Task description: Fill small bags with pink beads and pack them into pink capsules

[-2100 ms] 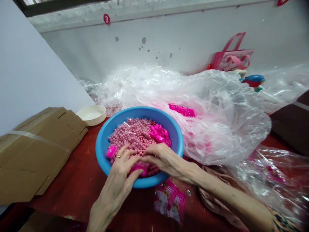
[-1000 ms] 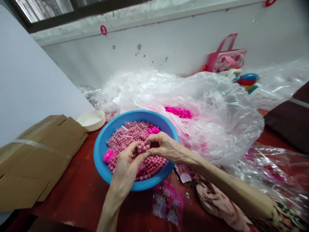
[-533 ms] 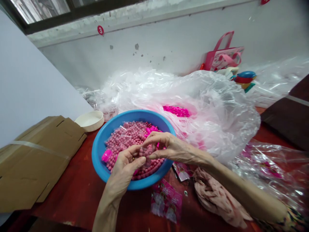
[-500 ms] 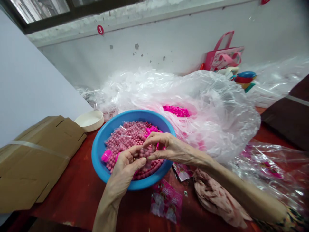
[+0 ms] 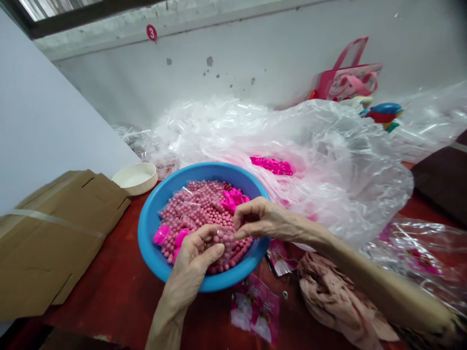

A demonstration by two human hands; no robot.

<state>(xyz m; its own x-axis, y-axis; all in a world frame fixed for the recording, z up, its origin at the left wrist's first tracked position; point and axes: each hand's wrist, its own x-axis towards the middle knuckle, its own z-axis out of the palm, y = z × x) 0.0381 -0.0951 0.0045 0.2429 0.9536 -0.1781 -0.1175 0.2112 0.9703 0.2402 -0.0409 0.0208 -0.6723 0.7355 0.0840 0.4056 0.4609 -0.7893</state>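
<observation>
- The left hand [image 5: 193, 257] was cupped, fingers curled and thumb pressed over a small clear bag [image 5: 223, 244] of pink beads, which sat at the fingertips, just above the bowl.
- The right hand [image 5: 264, 221] was curled, with thumb and forefinger drawn close together, right beside the small clear bag; I cannot tell whether it was gripping any of the plastic.
- The small clear bag looked light, soft and slippery, with beads likely to shift inside, so its gathered top seemed the best place to pinch.
- Beneath the hands, a blue bowl [image 5: 146, 243] held a heap of pink beads [image 5: 193, 209] under loose plastic film, with hot pink plastic pieces [image 5: 232, 200] lying on top.
- On the red table [image 5: 109, 287], printed pink packets [image 5: 254, 311] lay in front of the bowl, and a crumpled pink cloth [image 5: 328, 291] lay to the right.
- A flattened cardboard box [image 5: 54, 238] and a cream dish [image 5: 134, 178] lay left of the bowl.
- Behind it slumped a large plastic bag [image 5: 339, 180] holding more pink pieces [image 5: 272, 166].
- Farther back, against the wall [image 5: 233, 34], stood a pink tote bag [image 5: 346, 82] and a blue and red toy [image 5: 383, 112].
</observation>
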